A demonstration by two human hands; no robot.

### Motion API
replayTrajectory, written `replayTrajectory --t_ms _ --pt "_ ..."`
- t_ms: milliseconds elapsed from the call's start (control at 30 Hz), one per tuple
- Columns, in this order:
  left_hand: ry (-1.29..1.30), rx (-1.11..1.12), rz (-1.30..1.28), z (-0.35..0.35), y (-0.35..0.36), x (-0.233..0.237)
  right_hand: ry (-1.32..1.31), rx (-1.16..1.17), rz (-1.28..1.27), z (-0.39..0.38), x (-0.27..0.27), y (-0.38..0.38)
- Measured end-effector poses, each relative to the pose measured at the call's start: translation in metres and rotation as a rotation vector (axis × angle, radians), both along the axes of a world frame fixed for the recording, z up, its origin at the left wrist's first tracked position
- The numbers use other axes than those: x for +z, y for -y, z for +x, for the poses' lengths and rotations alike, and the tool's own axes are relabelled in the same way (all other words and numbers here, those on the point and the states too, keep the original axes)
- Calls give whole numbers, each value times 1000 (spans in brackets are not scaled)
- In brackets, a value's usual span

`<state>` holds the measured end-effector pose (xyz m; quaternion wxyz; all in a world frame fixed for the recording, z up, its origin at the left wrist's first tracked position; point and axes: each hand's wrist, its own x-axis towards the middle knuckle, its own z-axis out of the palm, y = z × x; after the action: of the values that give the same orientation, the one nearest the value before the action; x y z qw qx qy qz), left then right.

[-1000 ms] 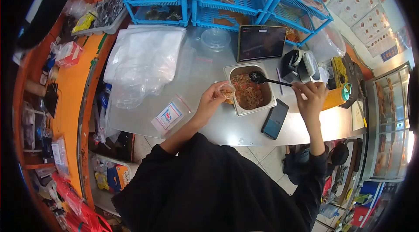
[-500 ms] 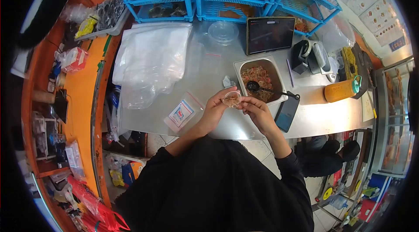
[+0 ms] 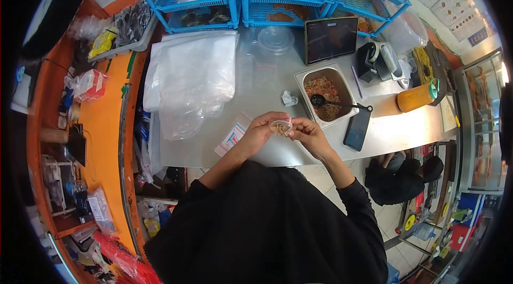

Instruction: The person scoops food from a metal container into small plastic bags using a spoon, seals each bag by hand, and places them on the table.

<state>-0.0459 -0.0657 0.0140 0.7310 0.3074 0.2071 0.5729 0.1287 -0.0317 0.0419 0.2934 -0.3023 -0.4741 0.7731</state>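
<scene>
Between my hands, close to the table's front edge, is a small clear plastic cup [image 3: 280, 128] with brownish food inside. My left hand [image 3: 256, 137] grips its left side, fingers curled round the rim. The fingers of my right hand [image 3: 311, 137] pinch the rim on the other side. Just beyond stands a metal pan [image 3: 343, 82] of chopped reddish food. A black ladle [image 3: 319, 100] rests in it, its handle reaching over the pan's right edge. A crumpled white tissue [image 3: 289, 99] lies beside the pan, and a labelled plastic packet [image 3: 233, 137] is partly behind my left hand.
A phone [image 3: 357, 130] lies right of the pan under the ladle handle's end. Large plastic bags [image 3: 195, 67] cover the table's left. Behind are a tablet [image 3: 331, 42], a round clear container [image 3: 276, 40] and blue racks [image 3: 240, 3]. An orange bottle [image 3: 416, 99] stands right; a person [image 3: 398, 183] crouches beyond.
The cup has tilted, showing more of its side, and my right fingers have shifted up along its rim. The whole view has shifted slightly. Both hands still hold the cup.
</scene>
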Motion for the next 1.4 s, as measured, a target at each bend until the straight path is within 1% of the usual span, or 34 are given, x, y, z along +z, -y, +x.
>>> replayTrajectory --t_ms 67,100,167,200,267,300,367,400,467,500,567,600,667,700,767,800,867,1000,1100,1167,1300,1367,1400 --pt "-66 -77 31 -9 1 -1 18 83 0 -4 1 2" --pt "-63 -78 33 -12 3 0 21 82 2 -6 1 3" --pt "-188 -75 -10 -18 6 2 61 123 44 -9 0 5" --pt "-184 -77 -9 -21 7 2 65 121 45 -12 -1 7" --pt "-189 -148 1 -28 7 2 -5 80 72 -17 -5 10" --pt "-187 -148 2 -29 7 4 -4 80 72 -22 -3 13" --pt "-402 -15 88 -30 16 8 -52 -46 170 -30 3 29" --pt "-399 -16 89 -32 18 7 -49 -47 171 -31 1 31" --pt "-1152 289 407 -42 26 2 45 -54 72 -35 -5 37" --pt "-1152 286 403 -44 29 6 46 -55 68 -38 -7 39" --pt "-1020 126 160 -48 36 19 -135 -90 -1 -46 -11 41" --pt "-1020 123 158 -52 39 15 -135 -92 -4 -49 -10 43" --pt "-910 42 150 -62 34 1 -203 -161 -116 -53 -9 38" --pt "-908 37 148 -65 34 3 -201 -165 -118 -54 -10 38" --pt "-542 -235 -93 -73 33 9 -235 -172 -218 -56 -12 41" --pt "-540 -238 -95 -77 33 8 -233 -175 -220 -56 -15 42" --pt "-110 -300 -194 -84 33 6 -206 -168 -224 -56 -22 45" --pt "-87 -328 -289 -89 36 2 -142 -194 -221 -60 -25 52" --pt "-66 -278 -315 -90 39 -3 -134 -205 -238 -68 -23 61" --pt "-25 -319 -363 -93 40 -6 -206 -231 -351 -75 -12 67" --pt "5 -261 -368 -90 46 5 -211 -253 -382 -82 -10 75" --pt "-88 -166 -252 -87 51 4 -197 -313 -160 -81 -21 78" --pt "-85 -164 -254 -84 54 4 -194 -311 -162 -83 -21 80"
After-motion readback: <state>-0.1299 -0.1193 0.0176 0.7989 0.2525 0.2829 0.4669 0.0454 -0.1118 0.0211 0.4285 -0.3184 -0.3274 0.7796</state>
